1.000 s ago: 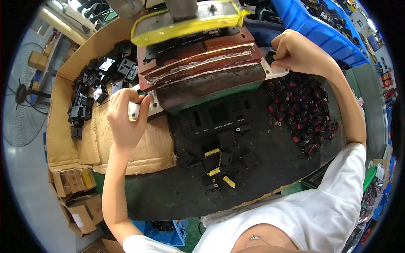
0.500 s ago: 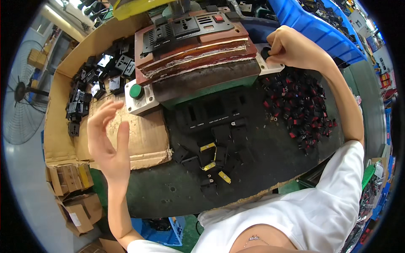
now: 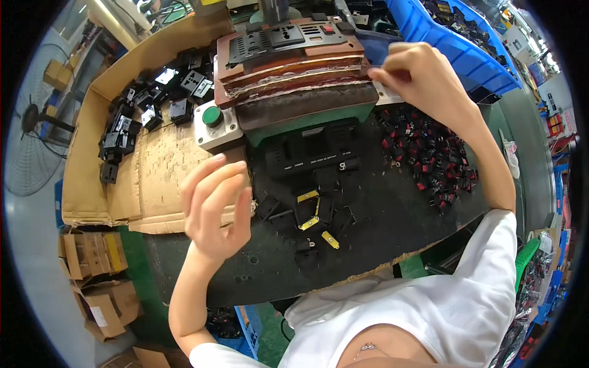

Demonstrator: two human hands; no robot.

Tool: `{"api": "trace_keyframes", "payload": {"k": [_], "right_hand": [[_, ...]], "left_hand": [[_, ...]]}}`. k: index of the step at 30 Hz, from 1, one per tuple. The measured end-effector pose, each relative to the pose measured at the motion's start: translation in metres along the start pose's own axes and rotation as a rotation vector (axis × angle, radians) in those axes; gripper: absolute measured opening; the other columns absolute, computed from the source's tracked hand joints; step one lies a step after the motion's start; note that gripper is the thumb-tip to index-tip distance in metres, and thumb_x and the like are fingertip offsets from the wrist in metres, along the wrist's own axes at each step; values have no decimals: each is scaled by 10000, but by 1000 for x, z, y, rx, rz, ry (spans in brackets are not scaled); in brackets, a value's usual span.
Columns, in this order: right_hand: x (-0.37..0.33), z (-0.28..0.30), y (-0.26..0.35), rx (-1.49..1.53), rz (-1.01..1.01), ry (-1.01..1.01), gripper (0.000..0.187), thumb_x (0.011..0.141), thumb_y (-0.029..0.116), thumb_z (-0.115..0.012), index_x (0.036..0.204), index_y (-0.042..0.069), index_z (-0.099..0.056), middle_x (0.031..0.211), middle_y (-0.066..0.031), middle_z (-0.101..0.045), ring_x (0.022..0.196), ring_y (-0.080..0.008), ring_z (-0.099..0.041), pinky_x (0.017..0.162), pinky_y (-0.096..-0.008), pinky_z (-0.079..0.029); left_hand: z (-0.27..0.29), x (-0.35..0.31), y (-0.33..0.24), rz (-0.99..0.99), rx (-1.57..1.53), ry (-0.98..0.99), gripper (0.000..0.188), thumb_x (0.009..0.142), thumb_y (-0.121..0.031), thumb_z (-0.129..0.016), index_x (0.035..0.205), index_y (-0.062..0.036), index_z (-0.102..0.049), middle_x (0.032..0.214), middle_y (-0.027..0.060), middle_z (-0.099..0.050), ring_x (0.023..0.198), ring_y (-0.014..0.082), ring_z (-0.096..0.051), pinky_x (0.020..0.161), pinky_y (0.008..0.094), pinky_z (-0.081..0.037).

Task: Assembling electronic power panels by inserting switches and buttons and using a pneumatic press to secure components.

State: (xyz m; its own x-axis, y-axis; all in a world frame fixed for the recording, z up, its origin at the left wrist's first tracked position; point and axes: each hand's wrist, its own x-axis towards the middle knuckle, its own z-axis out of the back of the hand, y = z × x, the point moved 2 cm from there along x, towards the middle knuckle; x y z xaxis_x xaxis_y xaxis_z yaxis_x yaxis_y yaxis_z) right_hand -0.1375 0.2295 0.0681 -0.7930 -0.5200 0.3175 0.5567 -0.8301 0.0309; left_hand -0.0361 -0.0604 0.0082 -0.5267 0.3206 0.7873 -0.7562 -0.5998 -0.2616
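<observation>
Fingers spread and loosely curled, an empty left hand [image 3: 215, 211] hangs over the surface [image 3: 257, 282] in front of the layered reddish block [image 3: 294, 76], away from the green button [image 3: 212, 116] it covered a second ago. Beneath and to its right, near the block's front, lie small black parts [image 3: 328, 178], some with yellow strips [image 3: 307, 196], and a second panel [image 3: 300, 156] flat against the dark top.

The black panel [image 3: 251, 46] rests on top of the block, a red switch [image 3: 328, 29] set in it. The yellow-wrapped press head [image 3: 211, 2], down on the block a second earlier, has risen almost out of view, which leaves the panel uncovered and, it seems, within reach.

The right hand [image 3: 417, 70], now shifted inward from its button on the white box [image 3: 388, 97], sits at the block's right end with fingers bent (whether it touches or grips anything cannot be told).

A heap of red-and-black switches [image 3: 429, 153] lies right of the block; left of it, a cut-down carton [image 3: 116, 67] holds black sockets [image 3: 119, 141]. Beyond its right end stands a blue bin [image 3: 442, 49].
</observation>
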Motion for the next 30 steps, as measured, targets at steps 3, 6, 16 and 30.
{"api": "trace_keyframes", "payload": {"k": [3,6,16,30], "right_hand": [[22,-2,13,174,143,-272,198,804,177,-642,779,-19,-627,743,-106,-556,639,-263,-573,600,-322,-458],[53,-21,14,104,320,-325,266,846,231,-596,999,14,-616,984,-119,-576,853,-267,-585,752,-328,-462],[95,-51,21,75,505,-244,476,879,421,-502,1194,65,-520,1002,-141,-548,864,-299,-561,774,-375,-452],[-11,0,115,-11,633,-317,590,664,421,-653,1138,79,-572,1113,-146,-544,925,-304,-568,788,-387,-474]], "left_hand": [[-5,-9,8,-94,34,36,286,714,63,-620,984,-1,-549,985,126,-614,970,325,-557,838,365,-436],[-11,-10,12,31,-14,48,276,752,52,-588,1015,-16,-536,988,105,-621,979,295,-555,860,358,-416],[0,-6,13,68,-139,-73,259,712,80,-599,957,4,-565,897,122,-606,870,291,-565,781,346,-442],[-9,-13,1,945,-1567,32,424,833,-56,-587,1208,-26,-392,954,138,-589,788,204,-610,550,305,-562]]}}
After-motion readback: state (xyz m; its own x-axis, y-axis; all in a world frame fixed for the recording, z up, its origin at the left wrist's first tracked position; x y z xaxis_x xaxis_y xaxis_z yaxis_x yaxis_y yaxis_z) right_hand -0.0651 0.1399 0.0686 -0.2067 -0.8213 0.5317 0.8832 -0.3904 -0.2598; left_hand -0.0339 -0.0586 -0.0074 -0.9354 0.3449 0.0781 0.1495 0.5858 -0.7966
